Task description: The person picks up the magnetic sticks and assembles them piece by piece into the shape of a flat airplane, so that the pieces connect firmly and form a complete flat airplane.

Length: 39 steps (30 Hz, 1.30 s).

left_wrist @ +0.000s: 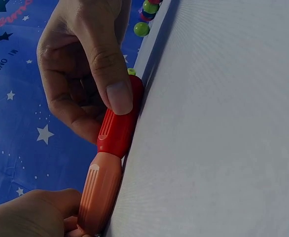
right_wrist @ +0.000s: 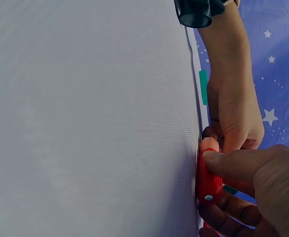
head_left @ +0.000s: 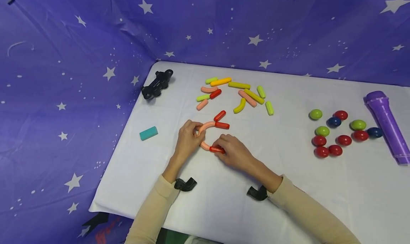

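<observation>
On the counter (head_left: 217, 208), left of the egg-shaped pieces (head_left: 322, 131), my left grip (head_left: 188, 138) pinches a C-shaped pink arc (head_left: 209, 124); my right grip (head_left: 236, 152) pinches the red toy stick (head_left: 216, 149) at its near end.

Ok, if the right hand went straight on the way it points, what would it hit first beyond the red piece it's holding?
Beyond that red piece, the right hand would probably meet the pink curve first, on the side where the left hand holds it; depth makes the exact contact uncertain.
</observation>
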Tool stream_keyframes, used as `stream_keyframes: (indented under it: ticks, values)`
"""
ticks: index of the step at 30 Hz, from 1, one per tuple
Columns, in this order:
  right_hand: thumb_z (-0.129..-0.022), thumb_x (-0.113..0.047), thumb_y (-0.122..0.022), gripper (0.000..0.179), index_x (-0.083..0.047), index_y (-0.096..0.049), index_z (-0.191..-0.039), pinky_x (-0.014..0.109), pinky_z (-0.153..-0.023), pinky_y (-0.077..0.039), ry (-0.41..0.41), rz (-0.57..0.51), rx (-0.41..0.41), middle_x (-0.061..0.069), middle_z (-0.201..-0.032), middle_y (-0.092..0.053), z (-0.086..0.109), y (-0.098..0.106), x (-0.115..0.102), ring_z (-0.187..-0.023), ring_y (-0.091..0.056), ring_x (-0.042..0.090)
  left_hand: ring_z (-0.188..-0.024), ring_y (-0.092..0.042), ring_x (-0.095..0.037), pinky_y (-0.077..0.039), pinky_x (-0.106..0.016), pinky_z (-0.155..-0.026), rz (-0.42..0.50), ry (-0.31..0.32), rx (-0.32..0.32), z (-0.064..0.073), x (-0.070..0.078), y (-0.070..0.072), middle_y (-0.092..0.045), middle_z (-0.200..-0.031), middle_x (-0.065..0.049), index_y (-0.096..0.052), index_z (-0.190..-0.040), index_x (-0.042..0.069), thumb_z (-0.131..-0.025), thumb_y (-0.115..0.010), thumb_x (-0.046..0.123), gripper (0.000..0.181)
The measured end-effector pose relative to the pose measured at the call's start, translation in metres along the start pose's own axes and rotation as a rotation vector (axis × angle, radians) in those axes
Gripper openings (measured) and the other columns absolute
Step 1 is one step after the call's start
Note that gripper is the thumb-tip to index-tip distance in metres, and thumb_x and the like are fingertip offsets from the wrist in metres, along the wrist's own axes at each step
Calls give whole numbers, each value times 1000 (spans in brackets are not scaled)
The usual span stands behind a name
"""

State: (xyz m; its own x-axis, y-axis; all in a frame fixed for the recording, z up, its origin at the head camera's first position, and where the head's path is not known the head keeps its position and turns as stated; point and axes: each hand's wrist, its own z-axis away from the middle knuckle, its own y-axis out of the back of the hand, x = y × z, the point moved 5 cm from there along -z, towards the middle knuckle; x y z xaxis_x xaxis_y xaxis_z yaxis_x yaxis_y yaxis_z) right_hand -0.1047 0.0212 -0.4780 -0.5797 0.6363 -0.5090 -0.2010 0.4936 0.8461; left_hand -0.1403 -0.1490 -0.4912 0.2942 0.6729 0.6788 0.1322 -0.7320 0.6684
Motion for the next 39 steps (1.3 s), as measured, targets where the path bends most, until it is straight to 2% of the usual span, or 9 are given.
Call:
stream_keyframes:
  ticks: [5,11,15,18,22,32,39]
  values:
    - [-80,-19,-81,22,-11,-72,-99,31,-73,-48,-9,4,36,0,-90,-63,-5,13,5,-82,-56,15,-63,-50,-14,-41,-22,-55,8,-7,9,1,-1,0,-61,-85,-9,-71,-100,1,-84,-73,8,18]
    - [-86,-11,-73,20,-9,-70,-106,39,-83,-49,0,-74,115,6,-101,-63,-30,42,36,-94,-57,22,-61,-50,-13,-41,-22,-55,22,-14,17,2,-2,0,-61,-85,-10,-71,-100,1,-84,-73,8,17]
    - [-92,-10,-65,16,-11,-71,-107,47,-99,-42,24,-99,63,9,-118,-62,-50,47,57,-111,-54,27,-61,-49,-12,-40,-22,-54,27,14,7,4,-3,-1,-60,-86,-9,-71,-101,1,-85,-72,8,17]
    - [-95,-12,-62,16,-11,-73,-106,51,-104,-38,45,-106,-3,10,-127,-61,-60,43,67,-120,-52,29,-62,-48,-12,-40,-21,-54,28,21,-1,5,-2,-1,-60,-85,-8,-71,-101,2,-85,-72,9,18]
    - [-95,-15,-62,17,-11,-74,-106,50,-103,-39,58,-106,-54,9,-128,-62,-68,39,70,-122,-53,28,-61,-48,-11,-40,-21,-53,27,12,1,4,-1,-1,-59,-85,-9,-71,-101,2,-84,-72,8,17]
    - [-96,-15,-60,30,-10,-69,-123,48,-100,-40,13,-55,-87,9,-129,-61,-79,39,80,-120,-53,28,-60,-48,-10,-41,-21,-53,40,-16,2,1,2,-5,-59,-85,-8,-71,-101,2,-85,-72,9,18]
    - [-95,-14,-58,33,-12,-67,-127,45,-102,-40,5,5,-81,8,-134,-59,-94,37,81,-124,-50,27,-61,-49,-10,-41,-21,-53,26,19,-1,5,-2,-1,-59,-87,-8,-71,-103,1,-86,-72,10,20]
